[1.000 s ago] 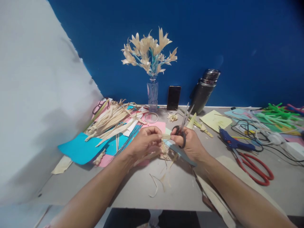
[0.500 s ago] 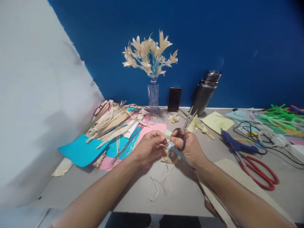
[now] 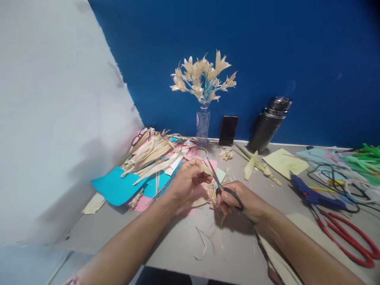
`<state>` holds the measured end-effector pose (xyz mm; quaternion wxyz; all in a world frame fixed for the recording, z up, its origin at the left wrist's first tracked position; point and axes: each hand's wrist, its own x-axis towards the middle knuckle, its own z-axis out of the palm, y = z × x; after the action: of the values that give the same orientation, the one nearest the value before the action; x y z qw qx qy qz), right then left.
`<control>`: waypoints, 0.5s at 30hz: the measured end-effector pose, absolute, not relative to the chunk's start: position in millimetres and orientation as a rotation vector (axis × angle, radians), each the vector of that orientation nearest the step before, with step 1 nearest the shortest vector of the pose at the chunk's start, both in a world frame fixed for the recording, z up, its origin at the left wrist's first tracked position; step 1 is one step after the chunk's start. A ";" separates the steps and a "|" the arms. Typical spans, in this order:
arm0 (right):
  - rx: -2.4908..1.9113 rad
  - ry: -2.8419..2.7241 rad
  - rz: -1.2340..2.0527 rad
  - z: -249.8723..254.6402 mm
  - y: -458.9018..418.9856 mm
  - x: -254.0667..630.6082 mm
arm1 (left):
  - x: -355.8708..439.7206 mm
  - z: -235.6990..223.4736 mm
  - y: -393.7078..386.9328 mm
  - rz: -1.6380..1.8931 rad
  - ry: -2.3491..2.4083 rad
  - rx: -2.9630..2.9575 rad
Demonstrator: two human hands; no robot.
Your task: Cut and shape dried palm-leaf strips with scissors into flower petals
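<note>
My left hand (image 3: 191, 178) pinches a small pale piece of dried husk (image 3: 207, 169) between thumb and fingers. In my right hand (image 3: 236, 198) are black-handled scissors (image 3: 216, 178), their blades pointing up and left beside the husk piece. Whether the blades touch it I cannot tell. Beneath the hands lie husk scraps (image 3: 212, 194) and a sheet of pink paper. Thin curled strips (image 3: 202, 245) rest on the table nearer to me.
Husk flowers (image 3: 204, 75) stand in a clear bottle (image 3: 203, 126) beside a phone (image 3: 228, 130) and a dark flask (image 3: 270, 124). To the left are husk strips (image 3: 154, 150) and blue paper (image 3: 117, 186). A blue glue gun (image 3: 314, 194) and red-handled scissors (image 3: 350, 237) lie right.
The scissors have swung from pointing up and right to pointing up and left, toward the husk piece. My right hand has lowered away from the left. The whole view has shifted left.
</note>
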<state>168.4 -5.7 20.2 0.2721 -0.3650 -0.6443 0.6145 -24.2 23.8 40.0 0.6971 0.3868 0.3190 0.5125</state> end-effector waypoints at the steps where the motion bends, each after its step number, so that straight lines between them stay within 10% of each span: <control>1: -0.984 -1.739 1.651 20.1 -5.6 168.2 | -24.7 39.6 24.0 1.141 0.709 0.865; 15: -1.036 -1.791 1.622 23.0 -5.3 167.4 | -24.2 44.1 23.9 1.146 0.720 0.900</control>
<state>167.4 -5.3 23.0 0.2538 -0.3811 -0.6590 0.5967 -24.2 23.9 44.1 0.6875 0.4019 0.3217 0.5122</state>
